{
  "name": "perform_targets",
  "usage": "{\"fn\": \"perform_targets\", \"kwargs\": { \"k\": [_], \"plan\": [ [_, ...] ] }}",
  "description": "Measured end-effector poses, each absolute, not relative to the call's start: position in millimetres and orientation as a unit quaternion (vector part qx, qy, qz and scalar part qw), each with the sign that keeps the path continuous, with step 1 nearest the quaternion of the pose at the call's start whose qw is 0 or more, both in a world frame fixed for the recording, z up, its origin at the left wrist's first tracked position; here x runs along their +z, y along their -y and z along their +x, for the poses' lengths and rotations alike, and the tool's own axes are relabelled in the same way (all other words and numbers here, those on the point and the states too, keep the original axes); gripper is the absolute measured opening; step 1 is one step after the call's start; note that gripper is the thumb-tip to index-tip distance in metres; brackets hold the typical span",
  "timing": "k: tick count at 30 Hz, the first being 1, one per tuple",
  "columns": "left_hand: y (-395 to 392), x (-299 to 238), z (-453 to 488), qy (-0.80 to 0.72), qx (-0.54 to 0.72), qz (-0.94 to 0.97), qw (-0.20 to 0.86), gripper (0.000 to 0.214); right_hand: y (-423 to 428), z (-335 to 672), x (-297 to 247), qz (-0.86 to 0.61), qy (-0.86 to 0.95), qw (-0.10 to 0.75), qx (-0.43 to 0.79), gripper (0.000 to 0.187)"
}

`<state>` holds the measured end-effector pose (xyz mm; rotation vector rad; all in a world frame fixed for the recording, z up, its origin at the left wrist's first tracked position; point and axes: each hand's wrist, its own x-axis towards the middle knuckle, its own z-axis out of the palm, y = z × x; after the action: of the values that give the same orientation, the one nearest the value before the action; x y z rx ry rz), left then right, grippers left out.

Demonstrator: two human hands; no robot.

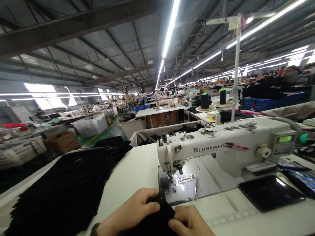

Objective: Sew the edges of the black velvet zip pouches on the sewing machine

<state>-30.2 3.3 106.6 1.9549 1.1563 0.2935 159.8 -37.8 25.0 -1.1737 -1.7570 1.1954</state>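
Observation:
A piece of black fabric [157,218] is stretched between my two hands at the front edge of the sewing machine table. My left hand [136,209] pinches its upper left corner between thumb and fingers, just in front of the metal needle plate [178,193]. On the right side of the cloth, my right hand [189,221] grips the edge with curled fingers. Just beyond the hands stands a white sewing machine [209,149], its presser foot [173,179] a short way past the fabric's top corner. The lower part of the cloth runs out of view.
A tall stack of black fabric pieces [66,183] covers the table's left side. A dark tablet-like slab [270,193] lies at right. Pink-handled thread snips [237,146] rest against the machine arm. Black thread cones [205,101] and a thread stand pole [235,72] rise behind.

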Motion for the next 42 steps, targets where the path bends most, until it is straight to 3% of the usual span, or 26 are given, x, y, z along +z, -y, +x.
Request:
{"fn": "perform_targets", "kwargs": {
  "k": [10,25,35,42],
  "plan": [
    [-4.0,107.4,-23.6,-0.421,0.119,0.721,0.537,0.030,51.5,164.9,59.8,-0.442,0.716,0.370,0.393,0.039],
    [-5.6,104.2,-17.3,-0.475,0.126,0.695,0.525,0.034,44.0,162.6,49.3,-0.477,0.666,0.354,0.451,0.037],
    [-11.6,106.7,-21.3,-0.497,0.097,0.762,0.403,0.030,40.0,168.4,43.9,-0.438,0.653,0.360,0.503,0.026],
    [-5.4,128.1,-21.8,-0.498,0.051,0.817,0.288,0.027,40.1,166.9,36.9,-0.443,0.597,0.309,0.593,0.019]
  ]
}}
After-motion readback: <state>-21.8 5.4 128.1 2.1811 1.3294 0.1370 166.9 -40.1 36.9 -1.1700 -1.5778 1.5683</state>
